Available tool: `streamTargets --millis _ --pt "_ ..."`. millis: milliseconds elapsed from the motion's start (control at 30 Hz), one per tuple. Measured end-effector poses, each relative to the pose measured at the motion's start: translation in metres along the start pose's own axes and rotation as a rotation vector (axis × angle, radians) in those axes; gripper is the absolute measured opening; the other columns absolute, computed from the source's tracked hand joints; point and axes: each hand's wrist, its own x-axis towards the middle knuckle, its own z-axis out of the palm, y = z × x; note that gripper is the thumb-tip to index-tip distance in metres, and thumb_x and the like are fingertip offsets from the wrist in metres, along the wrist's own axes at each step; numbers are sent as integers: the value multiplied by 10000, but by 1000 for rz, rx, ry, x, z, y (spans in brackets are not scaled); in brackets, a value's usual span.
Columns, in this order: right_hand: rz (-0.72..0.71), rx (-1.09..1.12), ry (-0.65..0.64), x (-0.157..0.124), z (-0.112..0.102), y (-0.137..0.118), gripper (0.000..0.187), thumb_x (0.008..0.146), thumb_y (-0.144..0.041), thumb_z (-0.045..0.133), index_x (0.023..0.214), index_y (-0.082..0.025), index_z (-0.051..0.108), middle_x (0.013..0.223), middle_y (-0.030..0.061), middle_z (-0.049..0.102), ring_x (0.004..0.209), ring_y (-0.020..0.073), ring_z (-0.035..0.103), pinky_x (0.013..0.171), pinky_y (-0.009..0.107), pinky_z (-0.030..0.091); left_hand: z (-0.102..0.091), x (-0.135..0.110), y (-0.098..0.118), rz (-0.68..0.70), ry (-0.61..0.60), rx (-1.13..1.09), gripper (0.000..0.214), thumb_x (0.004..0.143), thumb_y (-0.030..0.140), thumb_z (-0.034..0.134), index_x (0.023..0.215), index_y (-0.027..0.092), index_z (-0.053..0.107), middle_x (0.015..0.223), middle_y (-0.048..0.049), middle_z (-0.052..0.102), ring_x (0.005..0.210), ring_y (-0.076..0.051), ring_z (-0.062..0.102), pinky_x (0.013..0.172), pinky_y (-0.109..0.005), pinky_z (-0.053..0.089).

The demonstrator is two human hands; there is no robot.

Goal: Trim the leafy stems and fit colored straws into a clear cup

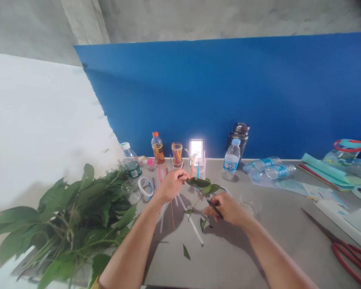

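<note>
My left hand (172, 185) pinches the thin stem of a leafy green sprig (202, 185) above the grey table top (228, 257). My right hand (227, 208) grips a narrow black tool (215, 208), whose tip lies along the sprig; its exact kind is hidden by my fingers. Below my hands, several white paper straws (192, 224) lie loose, and a cut leaf (186, 252) rests near them. To the left, a big bunch of leafy green branches (69, 216) spreads over the table edge.
Red-handled scissors (350, 257) lie at the right. Along the blue back board (228, 92) stand a water bottle (231, 162), a juice bottle (158, 148), a steel flask (240, 136) and a cup of coloured sticks (177, 154). Flattened plastic bottles (266, 168) lie beyond my right hand.
</note>
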Motion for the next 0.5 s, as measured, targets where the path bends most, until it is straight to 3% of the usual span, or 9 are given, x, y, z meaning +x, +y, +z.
streamTargets --millis 167,300,400,500 --pt "-12 59 -17 0 1 -1 493 687 -538 818 442 -207 550 528 49 637 812 286 744 723 335 515 -1 -1 1 0 -1 29 189 871 272 544 754 182 663 720 -12 651 732 -168 586 734 -286 440" --pt "-17 -1 0 0 -1 -2 476 715 -520 797 461 -192 564 519 32 624 638 197 655 617 287 459 0 0 2 -51 1 -13 149 853 263 576 771 176 665 683 -3 648 685 -152 570 710 -282 429" --pt "-18 -60 1 0 0 -1 410 752 -488 768 537 -175 615 535 14 623 524 132 533 521 254 371 2 0 3 -132 32 -153 158 836 309 649 785 162 672 653 -1 642 645 -140 579 701 -281 460" --pt "-80 12 31 1 4 -1 362 732 -479 779 606 -178 622 579 1 628 533 125 519 522 246 378 4 -1 5 -211 63 -392 241 786 373 758 831 149 683 634 5 635 615 -131 601 700 -290 507"
